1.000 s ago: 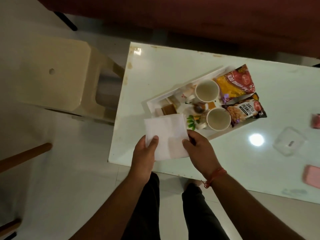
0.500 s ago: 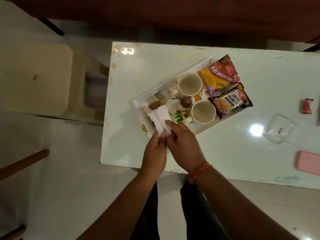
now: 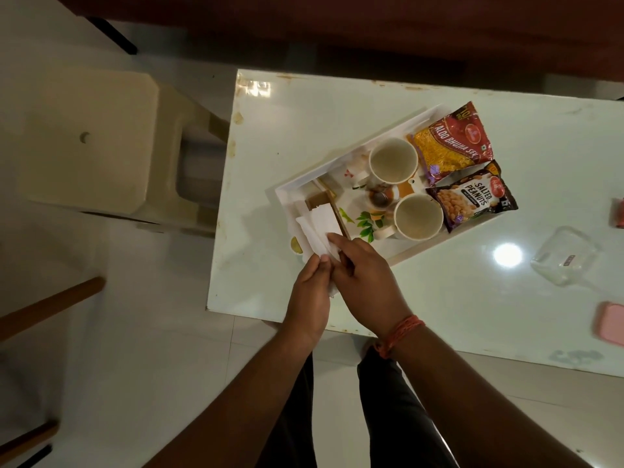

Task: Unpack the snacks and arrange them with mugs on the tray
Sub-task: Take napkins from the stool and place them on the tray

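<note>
A white tray (image 3: 287,197) with a printed picture lies slanted on the white table (image 3: 439,298). On it stand two empty white mugs, the far mug (image 3: 392,159) and the near mug (image 3: 418,216). At its right end lie a yellow-red Aloo Bhujia packet (image 3: 450,143) and a dark Salted Peanuts packet (image 3: 472,199). Over the tray's near left corner, my left hand (image 3: 309,298) and my right hand (image 3: 366,285) are pressed together on a folded white napkin (image 3: 319,228).
A cream plastic stool (image 3: 91,143) stands left of the table. On the table's right side sit a clear plastic lid (image 3: 564,258), a pink flat item (image 3: 611,322) and a red item at the frame edge (image 3: 618,214). A dark red sofa runs along the back.
The napkin was spread flat between my hands; it is now folded into a narrow strip, and both hands have come together at the tray's near left corner.
</note>
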The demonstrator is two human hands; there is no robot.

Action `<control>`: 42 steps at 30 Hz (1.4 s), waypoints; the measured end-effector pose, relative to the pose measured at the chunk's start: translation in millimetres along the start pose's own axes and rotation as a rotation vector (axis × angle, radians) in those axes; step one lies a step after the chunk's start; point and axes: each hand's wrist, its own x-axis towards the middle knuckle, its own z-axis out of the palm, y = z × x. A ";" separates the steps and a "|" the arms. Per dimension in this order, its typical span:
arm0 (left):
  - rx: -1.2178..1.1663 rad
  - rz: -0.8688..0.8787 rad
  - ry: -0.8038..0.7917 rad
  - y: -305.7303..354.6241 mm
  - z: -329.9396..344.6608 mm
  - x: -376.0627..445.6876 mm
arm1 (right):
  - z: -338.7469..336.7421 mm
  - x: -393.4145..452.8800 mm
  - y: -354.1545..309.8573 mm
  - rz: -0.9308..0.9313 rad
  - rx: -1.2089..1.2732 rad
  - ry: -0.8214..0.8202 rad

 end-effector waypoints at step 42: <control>0.082 -0.147 -0.247 36.5 -12.1 -15.6 | 19.2 -20.1 -13.2 -0.113 -0.081 0.112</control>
